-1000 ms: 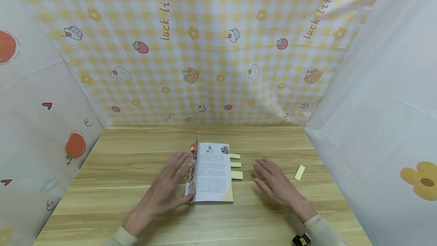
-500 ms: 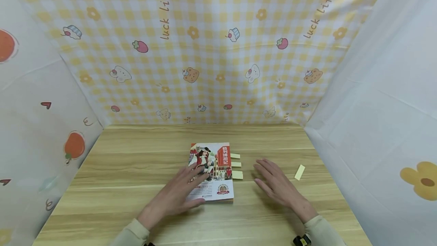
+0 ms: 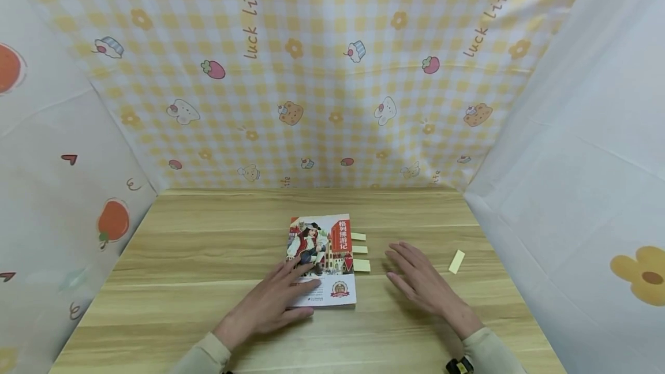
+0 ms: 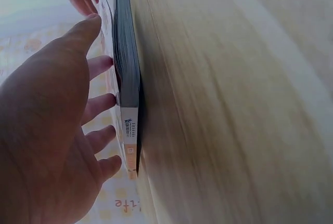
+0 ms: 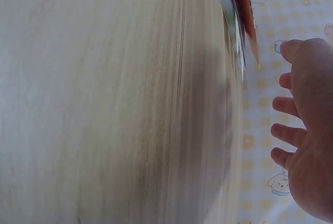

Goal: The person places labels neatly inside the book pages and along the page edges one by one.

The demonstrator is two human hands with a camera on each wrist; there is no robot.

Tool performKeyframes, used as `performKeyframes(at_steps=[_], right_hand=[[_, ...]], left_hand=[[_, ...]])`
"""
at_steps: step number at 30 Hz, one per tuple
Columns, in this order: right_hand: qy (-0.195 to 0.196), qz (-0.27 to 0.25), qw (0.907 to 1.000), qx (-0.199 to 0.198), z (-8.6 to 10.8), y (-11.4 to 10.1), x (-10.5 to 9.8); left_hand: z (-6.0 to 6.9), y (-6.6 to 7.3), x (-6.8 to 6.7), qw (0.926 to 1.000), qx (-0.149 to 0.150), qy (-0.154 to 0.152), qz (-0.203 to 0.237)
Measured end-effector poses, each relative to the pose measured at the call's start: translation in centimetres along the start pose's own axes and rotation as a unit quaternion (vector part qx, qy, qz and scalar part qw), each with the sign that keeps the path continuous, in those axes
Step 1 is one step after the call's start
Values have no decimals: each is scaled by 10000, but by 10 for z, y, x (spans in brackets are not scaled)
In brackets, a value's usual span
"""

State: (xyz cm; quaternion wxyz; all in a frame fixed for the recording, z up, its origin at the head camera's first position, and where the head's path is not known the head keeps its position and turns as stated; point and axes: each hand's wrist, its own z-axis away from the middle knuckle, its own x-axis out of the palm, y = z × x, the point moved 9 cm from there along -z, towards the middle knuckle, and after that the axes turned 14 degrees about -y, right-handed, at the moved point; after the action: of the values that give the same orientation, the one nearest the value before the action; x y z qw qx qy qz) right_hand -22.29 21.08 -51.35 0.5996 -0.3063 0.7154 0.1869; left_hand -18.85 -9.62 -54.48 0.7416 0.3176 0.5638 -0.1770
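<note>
A paperback book (image 3: 337,281) with an illustrated cover lies closed on the wooden table, front cover up. Pale yellow sticky tabs (image 3: 361,265) stick out from its right edge. My left hand (image 3: 272,299) rests its spread fingertips on the lower left of the cover; in the left wrist view the fingers touch the cover beside the spine (image 4: 129,130). Right of the tabs, my right hand (image 3: 423,279) is held with relaxed fingers and nothing in it. In the right wrist view that hand (image 5: 312,125) is apart from the book (image 5: 237,16).
One loose yellow sticky tab (image 3: 456,262) lies on the table right of my right hand. The wooden table (image 3: 218,218) ends at a patterned cloth wall (image 3: 332,131) behind, with white cloth (image 3: 566,178) on the right side and on the left.
The book's front cover, earlier folded open to the left over a printed page, has swung shut under my left hand, which moved slightly right. My right hand has stayed put.
</note>
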Motion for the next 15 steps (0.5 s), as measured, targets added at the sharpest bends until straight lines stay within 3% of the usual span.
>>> performKeyframes(at_steps=[10, 15], right_hand=[[-183, -39, 9998, -52, -3, -4, 3], [-263, 26, 9996, -59, -3, -3, 8]], left_hand=[[0, 3, 1, 9999, 131, -32, -41], [1, -1, 1, 10000, 49, -6, -72]])
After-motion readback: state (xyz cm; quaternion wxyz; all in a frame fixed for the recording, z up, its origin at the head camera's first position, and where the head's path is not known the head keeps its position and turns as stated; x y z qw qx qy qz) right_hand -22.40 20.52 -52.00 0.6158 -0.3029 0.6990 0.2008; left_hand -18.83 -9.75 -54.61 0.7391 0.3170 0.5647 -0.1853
